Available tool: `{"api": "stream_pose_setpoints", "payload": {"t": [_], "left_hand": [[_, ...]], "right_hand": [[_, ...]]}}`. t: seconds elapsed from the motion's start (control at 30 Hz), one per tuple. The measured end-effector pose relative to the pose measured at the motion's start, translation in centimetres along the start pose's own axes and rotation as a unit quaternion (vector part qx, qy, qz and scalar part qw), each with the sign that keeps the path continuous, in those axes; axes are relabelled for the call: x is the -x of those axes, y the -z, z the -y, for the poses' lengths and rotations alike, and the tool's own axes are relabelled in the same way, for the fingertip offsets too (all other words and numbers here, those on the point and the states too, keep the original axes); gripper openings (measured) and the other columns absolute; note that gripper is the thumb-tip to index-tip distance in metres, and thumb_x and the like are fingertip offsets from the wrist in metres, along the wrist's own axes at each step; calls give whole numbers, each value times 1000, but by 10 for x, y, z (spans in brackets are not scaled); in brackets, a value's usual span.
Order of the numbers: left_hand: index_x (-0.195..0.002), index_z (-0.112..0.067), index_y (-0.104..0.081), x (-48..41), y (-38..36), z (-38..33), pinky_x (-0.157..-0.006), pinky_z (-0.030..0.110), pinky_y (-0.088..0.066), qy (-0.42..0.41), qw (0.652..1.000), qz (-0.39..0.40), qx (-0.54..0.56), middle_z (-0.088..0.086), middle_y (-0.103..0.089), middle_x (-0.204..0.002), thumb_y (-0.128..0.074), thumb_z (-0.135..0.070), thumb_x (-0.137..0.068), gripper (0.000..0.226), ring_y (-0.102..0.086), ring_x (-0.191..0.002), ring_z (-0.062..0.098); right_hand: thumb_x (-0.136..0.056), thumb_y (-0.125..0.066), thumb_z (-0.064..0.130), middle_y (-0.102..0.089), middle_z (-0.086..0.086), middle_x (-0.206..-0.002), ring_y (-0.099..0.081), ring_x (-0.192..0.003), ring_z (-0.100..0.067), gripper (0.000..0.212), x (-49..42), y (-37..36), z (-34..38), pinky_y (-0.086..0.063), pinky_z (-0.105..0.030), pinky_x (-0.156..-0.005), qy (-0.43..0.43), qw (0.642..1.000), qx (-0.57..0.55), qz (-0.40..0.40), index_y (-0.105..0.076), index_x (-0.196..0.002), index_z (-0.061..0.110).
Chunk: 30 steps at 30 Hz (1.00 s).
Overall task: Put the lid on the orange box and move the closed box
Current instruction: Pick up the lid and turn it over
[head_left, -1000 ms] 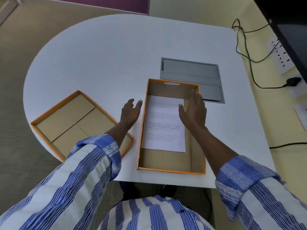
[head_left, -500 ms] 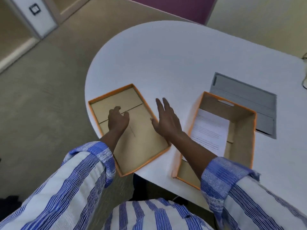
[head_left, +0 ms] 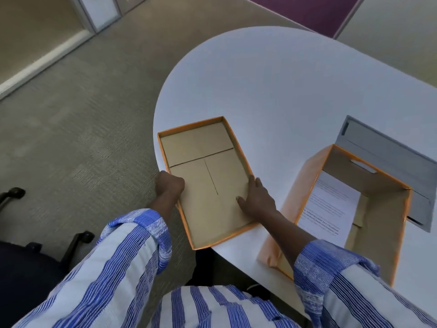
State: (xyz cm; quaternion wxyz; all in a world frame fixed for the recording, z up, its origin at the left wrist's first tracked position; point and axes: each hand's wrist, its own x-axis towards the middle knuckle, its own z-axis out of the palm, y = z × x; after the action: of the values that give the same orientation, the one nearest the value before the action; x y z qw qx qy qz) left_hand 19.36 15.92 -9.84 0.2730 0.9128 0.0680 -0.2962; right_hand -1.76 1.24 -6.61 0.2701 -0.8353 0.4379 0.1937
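The orange lid [head_left: 203, 162] lies upside down at the table's left edge, its brown cardboard inside facing up and its near corner past the rim. My left hand [head_left: 169, 185] is curled around the lid's left wall. My right hand [head_left: 256, 198] grips the lid's right wall, thumb inside, fingers along the outside. The open orange box [head_left: 383, 209] stands to the right with a printed white sheet [head_left: 331, 204] in its bottom. My right forearm crosses in front of the box's left wall.
The white round-ended table [head_left: 283, 91] carries a grey recessed panel [head_left: 387, 147] behind the box. Carpet floor spreads to the left. Dark chair legs and castors [head_left: 78, 240] sit at the lower left near my left sleeve.
My view has swung left. Both hands left the box, crossed to the lid, and now hold its two long walls; half a second ago they rested inside it.
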Motion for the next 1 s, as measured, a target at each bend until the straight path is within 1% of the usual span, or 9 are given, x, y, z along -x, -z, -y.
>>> {"api": "stream_pose_setpoints", "payload": {"t": [0.13,0.23,0.4,0.5,0.57,0.63,0.73,0.87,1.0], "left_hand": [[-117,1,-58,0,-1,-11,-72,33,-45,-20,999,21,41,21,-64,-118,-56,-13,-88,32,-63,-99,36],[-90,-9,-57,10,1,-32,-56,27,-36,-68,991,21,110,13,-64,-95,-55,-26,-86,18,-62,-81,29],[-91,-14,-60,38,-2,-95,-62,31,-40,-124,976,-5,176,4,-64,-92,-53,-62,-85,49,-60,-80,23],[-90,-11,-63,66,-9,-140,-61,30,-41,-171,963,4,208,5,-66,-88,-39,-69,-94,63,-63,-81,22],[-95,-9,-68,87,-13,-166,-71,35,-50,-187,951,27,245,7,-70,-92,-28,-69,-97,72,-66,-87,24],[-98,-11,-70,105,-18,-186,-80,39,-56,-188,936,72,288,10,-73,-97,-24,-68,-100,73,-70,-89,26],[-95,-13,-69,126,-26,-204,-66,33,-51,-198,920,125,313,9,-73,-87,-24,-64,-102,68,-70,-75,23],[-104,-10,-67,140,-46,-209,-73,36,-53,-250,927,128,248,11,-72,-97,-32,-58,-103,60,-67,-83,25],[-116,-8,-61,139,-64,-193,-85,39,-52,-262,947,121,140,14,-67,-117,-41,-61,-98,60,-62,-100,27]], "right_hand": [[-92,-59,48,-11,-14,-166,-30,-146,-38,88,-1,5,-5,-40,-51,-108,-6,1000,7,-12,-12,-157,11],[-93,-58,49,-15,-16,-165,-31,-145,-38,82,-1,17,2,-39,-50,-110,7,999,1,-36,-21,-155,10],[-95,-56,51,-53,-10,-146,-55,-126,-24,61,4,57,55,-39,-29,-96,77,978,-176,-83,-53,-141,10],[-93,-55,47,-73,0,-111,-67,-102,-18,33,9,93,80,-47,-29,-78,112,957,-233,-133,-69,-107,20],[-93,-53,43,-68,7,-82,-64,-78,-12,23,12,114,82,-44,-29,-64,115,952,-235,-160,-63,-84,24],[-95,-55,39,-60,10,-74,-57,-68,-7,21,15,131,73,-39,-27,-57,97,955,-218,-175,-59,-84,22],[-96,-59,32,-57,9,-75,-55,-70,-12,15,18,150,50,-38,-26,-56,64,954,-224,-189,-58,-88,20],[-94,-61,28,-66,-4,-83,-64,-80,-23,20,30,172,18,-50,-34,-68,21,918,-347,-189,-65,-88,9],[-96,-63,24,-70,-9,-85,-68,-77,-25,16,51,197,-23,-60,-39,-73,8,831,-533,-159,-66,-86,13]]}}
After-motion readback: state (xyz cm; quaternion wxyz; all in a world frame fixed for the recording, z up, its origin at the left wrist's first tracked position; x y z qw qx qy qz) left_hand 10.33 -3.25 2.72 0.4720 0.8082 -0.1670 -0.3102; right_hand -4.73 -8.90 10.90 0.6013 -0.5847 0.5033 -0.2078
